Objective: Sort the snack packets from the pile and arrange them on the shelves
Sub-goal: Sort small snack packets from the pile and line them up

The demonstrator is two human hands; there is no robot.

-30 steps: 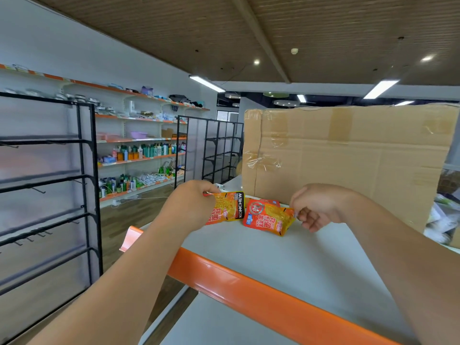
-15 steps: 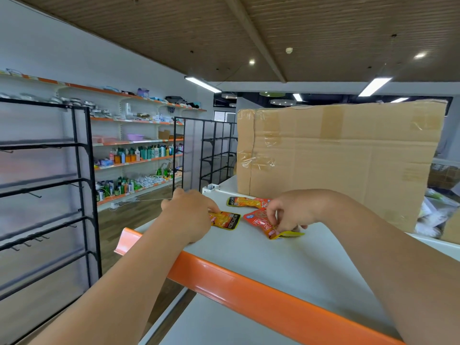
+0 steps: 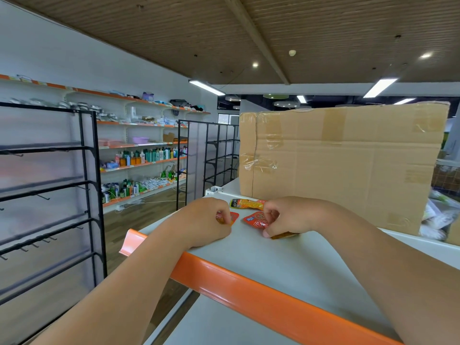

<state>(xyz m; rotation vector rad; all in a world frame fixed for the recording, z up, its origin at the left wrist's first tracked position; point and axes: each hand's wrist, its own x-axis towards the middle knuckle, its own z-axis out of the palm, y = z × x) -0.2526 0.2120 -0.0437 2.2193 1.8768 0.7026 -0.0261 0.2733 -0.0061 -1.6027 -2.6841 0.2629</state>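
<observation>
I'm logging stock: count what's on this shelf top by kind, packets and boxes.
Snack packets: 3 (yellow-orange packet at the back; left red packet in the left hand; right red packet in the right hand)
Cardboard box: 1
Total: 4; a brownish edge under the right hand may be another packet.

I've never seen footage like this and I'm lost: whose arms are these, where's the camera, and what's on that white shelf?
No machine here: a person wears one wide-angle camera on the head, so you look down along their own two arms. The left hand pinches an orange packet and the right hand pinches a red packet, both low on the white shelf with its orange front edge. A yellow packet lies just behind them, before a big taped cardboard box standing on the same shelf.
</observation>
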